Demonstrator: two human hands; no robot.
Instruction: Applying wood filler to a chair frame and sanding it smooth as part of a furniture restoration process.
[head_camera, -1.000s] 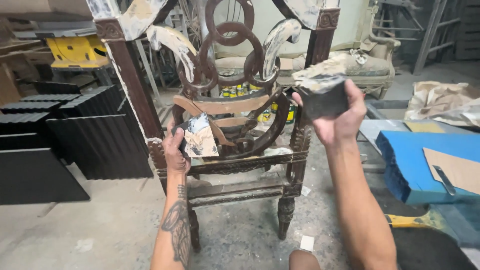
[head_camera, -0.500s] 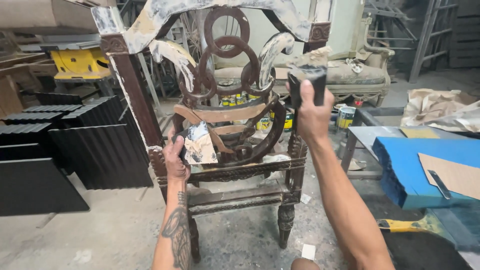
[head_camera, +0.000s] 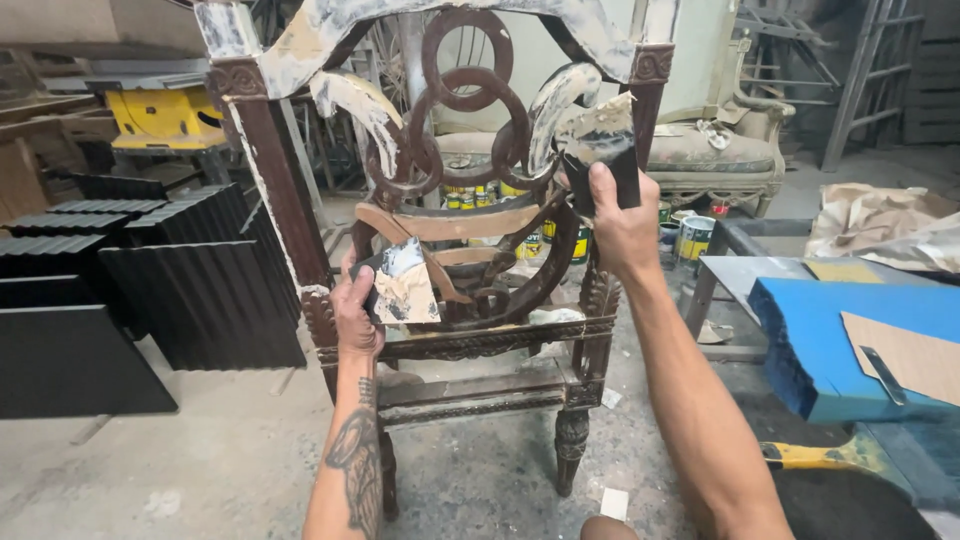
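Note:
A dark carved wooden chair frame (head_camera: 280, 190) stands in front of me, its back of interlocked rings smeared with pale filler. My left hand (head_camera: 356, 312) holds a flat scraper card (head_camera: 404, 284) loaded with pale filler, low by the chair's left post. My right hand (head_camera: 618, 215) grips a dark spreader (head_camera: 600, 150) coated with filler and presses it against the curved piece at the upper right of the chair back.
Black ribbed panels (head_camera: 150, 290) lean at the left on the concrete floor. A yellow machine (head_camera: 165, 115) sits behind them. Several paint cans (head_camera: 690, 238) and an upholstered armchair (head_camera: 715, 150) stand behind the chair. A blue block (head_camera: 810, 340) with cardboard lies at the right.
My right hand has moved left and in from open air to the chair back, bringing the spreader against the curved piece. My left hand has stayed by the left post.

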